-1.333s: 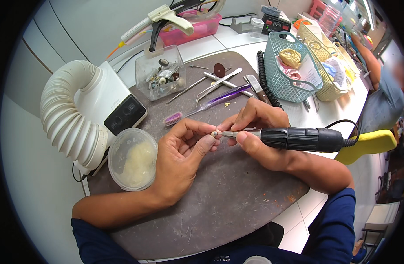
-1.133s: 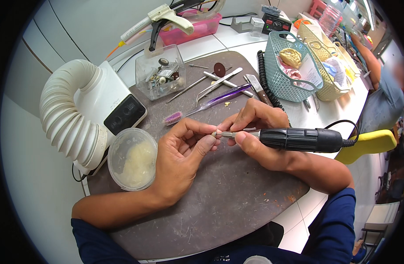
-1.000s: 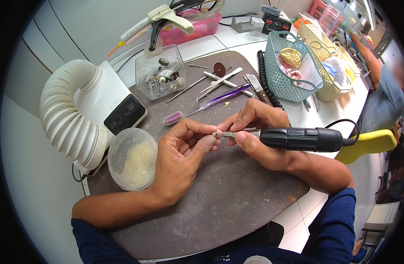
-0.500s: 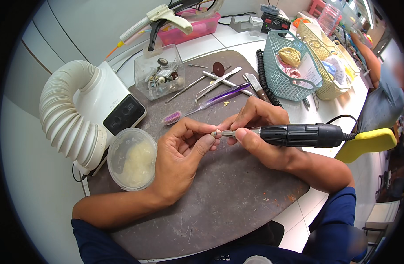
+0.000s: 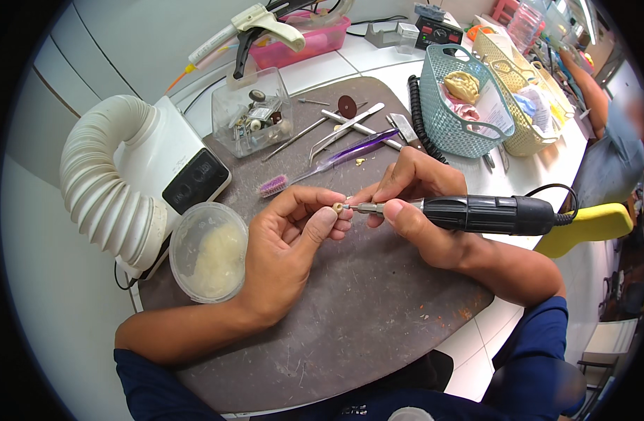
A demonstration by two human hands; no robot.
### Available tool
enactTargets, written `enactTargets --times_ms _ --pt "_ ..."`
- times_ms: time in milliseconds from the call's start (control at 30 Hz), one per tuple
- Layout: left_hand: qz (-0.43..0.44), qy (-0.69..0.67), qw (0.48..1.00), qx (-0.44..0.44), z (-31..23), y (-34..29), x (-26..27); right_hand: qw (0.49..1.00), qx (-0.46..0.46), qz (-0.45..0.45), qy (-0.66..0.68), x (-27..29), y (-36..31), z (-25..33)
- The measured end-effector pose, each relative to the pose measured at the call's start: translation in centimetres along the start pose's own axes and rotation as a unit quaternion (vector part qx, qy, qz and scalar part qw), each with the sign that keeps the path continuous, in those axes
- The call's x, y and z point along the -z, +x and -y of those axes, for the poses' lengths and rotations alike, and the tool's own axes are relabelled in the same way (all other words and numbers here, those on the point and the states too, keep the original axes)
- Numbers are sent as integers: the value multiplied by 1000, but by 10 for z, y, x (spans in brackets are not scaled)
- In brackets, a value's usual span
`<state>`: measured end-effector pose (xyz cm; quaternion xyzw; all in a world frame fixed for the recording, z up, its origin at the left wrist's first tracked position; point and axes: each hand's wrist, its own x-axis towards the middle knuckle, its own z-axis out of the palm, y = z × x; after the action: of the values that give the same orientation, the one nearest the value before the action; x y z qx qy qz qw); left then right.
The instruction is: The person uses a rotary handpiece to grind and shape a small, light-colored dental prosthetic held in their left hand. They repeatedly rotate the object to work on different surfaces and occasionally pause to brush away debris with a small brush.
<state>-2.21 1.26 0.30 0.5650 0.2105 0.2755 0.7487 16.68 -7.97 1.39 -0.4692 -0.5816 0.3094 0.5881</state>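
Observation:
Between the thumb and fingertips of my left hand (image 5: 283,242) is pinched a tiny tan, hollow piece (image 5: 338,208) that looks like a dental crown. My right hand (image 5: 434,242) is closed around a black rotary handpiece (image 5: 500,214) with a silver nose, its cord running off to the right. The thin bit of the handpiece points left and sits right at the piece; whether it touches cannot be made out. Both hands are raised over the grey work board (image 5: 322,323), fingertips close together.
Left stand a white machine with a ribbed hose (image 5: 101,175) and a round tub (image 5: 208,256) of pale material. Beyond my hands lie a purple toothbrush (image 5: 336,158), tweezers (image 5: 350,128) and a clear box (image 5: 252,116) of small parts. Baskets (image 5: 469,105) and another person (image 5: 606,161) are at right.
The handpiece and my right hand have shifted slightly right. The small piece has turned in my left fingertips, so its hollow now shows.

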Motion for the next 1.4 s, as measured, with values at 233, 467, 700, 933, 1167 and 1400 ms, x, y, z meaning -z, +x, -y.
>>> enactTargets --times_ms 233,467,700,933,1167,1400 --pt "3 -11 1000 8 -1 0 0 999 19 11 -35 0 1 -2" --pt "4 -9 1000 -9 0 -1 0 995 57 7 -83 -4 2 -2" --pt "2 -8 1000 3 -1 0 0 997 53 -24 -58 -4 1 2" --pt "1 -15 1000 5 0 0 1 993 65 -4 -98 -3 3 -1" --pt "1 -12 1000 14 -1 -1 1 993 68 -8 -94 -4 3 -1" --pt "0 -12 1000 11 -1 -1 1 996 52 -22 -74 -4 1 -1"
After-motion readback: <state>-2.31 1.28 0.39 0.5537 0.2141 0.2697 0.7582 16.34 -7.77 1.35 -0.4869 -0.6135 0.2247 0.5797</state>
